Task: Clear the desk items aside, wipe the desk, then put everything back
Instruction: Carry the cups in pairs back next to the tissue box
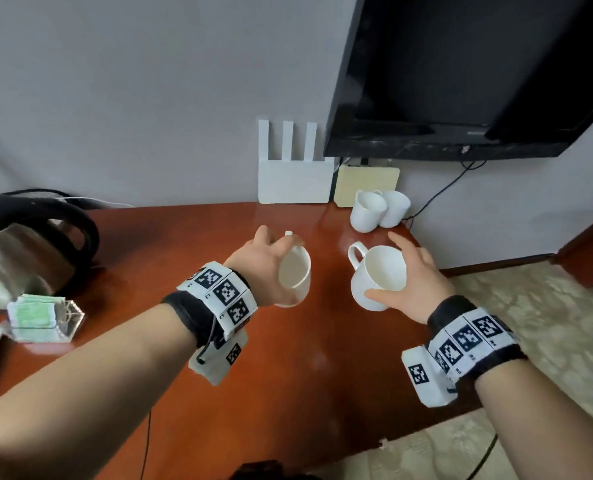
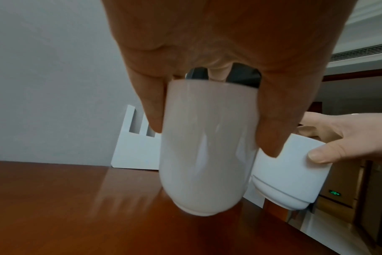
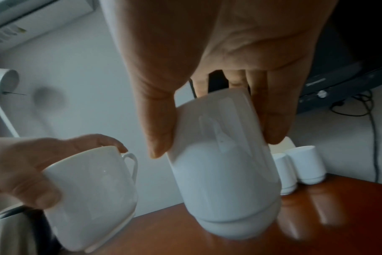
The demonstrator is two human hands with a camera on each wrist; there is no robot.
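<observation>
Closest to us are our two forearms with their marker-covered wristbands, reaching out over the reddish-brown desk [image 1: 288, 375]. Our left hand [image 1: 263, 261] has its fingers and thumb wrapped round the body of a white mug [image 1: 296, 277], which we hold off the desk, tilted so that its mouth faces back toward us; the left wrist view shows thumb and fingers pressed on opposite sides of that mug [image 2: 207, 155], its base clear of the wood. Our right hand [image 1: 416, 282] grips a second white mug [image 1: 379, 278] in the same manner, thumb on the near side and fingers over the far rim, with its handle pointing left toward the other mug; in the right wrist view this mug [image 3: 225, 163] also hangs just above the desk surface. Both held mugs sit near each other but apart, over the far right part of the desk. Behind them, near the wall, two more white mugs [image 1: 379, 209] stand touching side by side. A white router [image 1: 295, 178] with three upright antennas leans against the wall, with a pale cream box [image 1: 367, 183] just beside it, under a black television [image 1: 478, 74]. At the far left stand a steel kettle [image 1: 18, 258] and a clear holder of tea bags [image 1: 42, 318].
</observation>
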